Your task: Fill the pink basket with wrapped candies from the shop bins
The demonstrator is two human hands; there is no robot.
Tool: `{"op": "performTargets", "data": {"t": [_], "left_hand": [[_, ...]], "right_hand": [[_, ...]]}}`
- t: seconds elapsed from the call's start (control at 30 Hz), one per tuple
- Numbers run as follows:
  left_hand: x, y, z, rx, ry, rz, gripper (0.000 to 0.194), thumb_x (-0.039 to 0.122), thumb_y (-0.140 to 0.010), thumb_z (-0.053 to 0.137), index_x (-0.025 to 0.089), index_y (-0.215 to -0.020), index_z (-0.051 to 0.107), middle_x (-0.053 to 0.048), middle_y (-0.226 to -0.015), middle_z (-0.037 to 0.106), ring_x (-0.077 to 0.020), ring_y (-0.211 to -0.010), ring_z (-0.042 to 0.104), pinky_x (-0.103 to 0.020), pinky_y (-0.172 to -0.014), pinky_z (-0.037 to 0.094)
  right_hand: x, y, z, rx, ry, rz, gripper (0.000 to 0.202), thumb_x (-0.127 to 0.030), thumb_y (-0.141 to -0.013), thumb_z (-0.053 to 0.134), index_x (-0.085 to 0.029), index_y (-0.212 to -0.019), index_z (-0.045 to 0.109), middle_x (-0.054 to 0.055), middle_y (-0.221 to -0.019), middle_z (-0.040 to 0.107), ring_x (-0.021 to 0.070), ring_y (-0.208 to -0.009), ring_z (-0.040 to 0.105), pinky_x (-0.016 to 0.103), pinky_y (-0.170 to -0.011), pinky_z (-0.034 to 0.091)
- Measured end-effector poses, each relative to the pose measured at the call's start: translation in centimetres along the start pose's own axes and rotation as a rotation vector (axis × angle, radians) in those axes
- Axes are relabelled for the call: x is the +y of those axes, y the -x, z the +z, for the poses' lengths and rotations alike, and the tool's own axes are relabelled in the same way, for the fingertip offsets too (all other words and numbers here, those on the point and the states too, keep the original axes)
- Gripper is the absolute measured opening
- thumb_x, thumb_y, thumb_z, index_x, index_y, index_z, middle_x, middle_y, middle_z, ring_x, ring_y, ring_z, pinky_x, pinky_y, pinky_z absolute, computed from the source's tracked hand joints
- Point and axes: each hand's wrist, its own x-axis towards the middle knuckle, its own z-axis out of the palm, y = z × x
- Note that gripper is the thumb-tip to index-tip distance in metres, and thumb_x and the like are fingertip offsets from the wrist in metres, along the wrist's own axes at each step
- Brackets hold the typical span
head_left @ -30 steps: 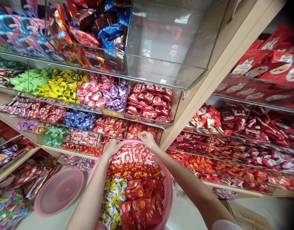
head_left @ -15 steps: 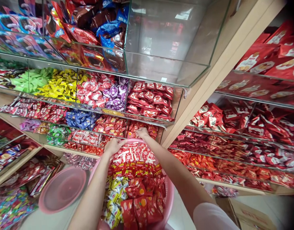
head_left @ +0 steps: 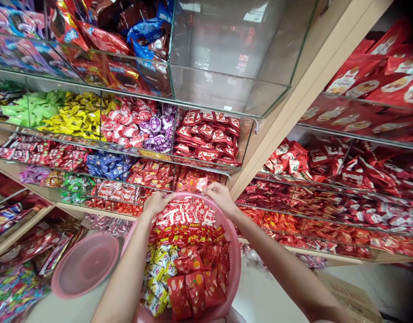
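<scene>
A pink plastic basket (head_left: 236, 273) stands below me, filled with candies in groups. Small red-and-white packets (head_left: 184, 211) lie at its far side, yellow-and-white ones (head_left: 158, 278) at the near left and larger red packets (head_left: 195, 289) at the near right. My left hand (head_left: 155, 202) grips the basket's far-left rim, its thumb over the edge. Just beyond the far rim, my right hand (head_left: 220, 197) pinches a red candy packet (head_left: 195, 184) in front of the shelf compartment of red candies (head_left: 185, 174).
Glass-fronted shelves hold yellow candies (head_left: 76, 114), purple-wrapped candies (head_left: 159, 130) and red packets (head_left: 208, 137). A wooden post (head_left: 277, 112) divides the shelving. On the floor are a round pink lid-like tray (head_left: 87, 264) at left and a cardboard box (head_left: 354, 294) at right.
My right hand has come back from the shelf compartment toward the basket's far-right rim, a red candy packet now showing in its fingers. My left hand stays on the rim.
</scene>
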Motion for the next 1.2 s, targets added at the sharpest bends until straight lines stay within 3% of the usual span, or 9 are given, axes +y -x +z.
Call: {"op": "performTargets", "data": {"t": [0.2,0.37,0.47,0.63,0.8,0.97,1.2], "left_hand": [[0.0,0.1,0.0,0.001,-0.005,0.003,0.054,0.073,-0.071,0.043,0.022,-0.055,0.052,0.001,-0.052,0.054,-0.0164,-0.055,0.053,-0.024,-0.055,0.029],[0.0,0.1,-0.1,-0.003,-0.001,0.014,0.052,0.071,-0.071,0.044,0.022,-0.056,0.053,0.001,-0.053,0.056,-0.0171,-0.058,0.055,-0.024,-0.056,0.031],[0.0,0.0,-0.1,-0.002,0.000,0.015,0.052,0.071,-0.071,0.045,0.022,-0.056,0.053,0.000,-0.054,0.057,-0.0171,-0.058,0.056,-0.024,-0.055,0.031],[0.0,0.0,0.0,-0.002,-0.002,0.011,0.052,0.070,-0.072,0.046,0.022,-0.058,0.057,0.000,-0.055,0.060,-0.0179,-0.061,0.059,-0.024,-0.056,0.032],[-0.1,0.0,0.0,0.006,0.000,0.006,0.051,0.070,-0.071,0.048,0.022,-0.059,0.058,0.000,-0.054,0.060,-0.0184,-0.061,0.059,-0.024,-0.056,0.032],[-0.2,-0.1,0.1,-0.002,-0.006,0.008,0.051,0.071,-0.071,0.046,0.022,-0.059,0.058,-0.001,-0.057,0.062,-0.0190,-0.062,0.060,-0.024,-0.057,0.033],[0.0,0.0,0.0,-0.003,-0.026,0.011,0.054,0.072,-0.072,0.043,0.022,-0.061,0.059,-0.002,-0.061,0.064,-0.0198,-0.065,0.061,-0.025,-0.059,0.034]], "right_hand": [[-0.9,8.5,-1.3,-0.210,-0.290,0.258,0.029,-0.038,-0.065,0.076,-0.017,-0.066,0.056,0.001,-0.065,0.068,0.0126,-0.061,0.063,0.027,-0.065,0.050],[-1.1,14.6,-0.5,-0.293,-0.330,0.463,0.040,-0.044,-0.062,0.078,-0.017,-0.068,0.050,0.002,-0.065,0.068,0.0178,-0.070,0.069,0.029,-0.068,0.052],[-0.3,17.0,0.1,-0.311,-0.287,0.534,0.045,-0.048,-0.060,0.078,-0.017,-0.068,0.048,0.000,-0.064,0.066,0.0155,-0.066,0.068,0.024,-0.063,0.051],[3.0,19.1,1.4,-0.327,-0.154,0.614,0.047,-0.058,-0.065,0.069,-0.020,-0.073,0.043,-0.003,-0.054,0.061,0.0091,-0.042,0.056,0.018,-0.043,0.040],[5.8,20.3,2.5,-0.279,0.064,0.519,0.036,-0.054,-0.073,0.058,-0.022,-0.068,0.042,-0.004,-0.045,0.053,0.0114,-0.038,0.050,0.021,-0.039,0.034],[5.4,20.5,2.0,-0.204,0.497,0.256,0.029,-0.037,-0.078,0.050,-0.023,-0.057,0.035,0.001,-0.055,0.052,0.0148,-0.054,0.049,0.027,-0.048,0.030],[4.5,20.3,1.5,-0.262,0.796,0.279,0.029,-0.032,-0.076,0.050,-0.022,-0.057,0.032,0.002,-0.054,0.051,0.0172,-0.053,0.045,0.031,-0.053,0.023]]}}
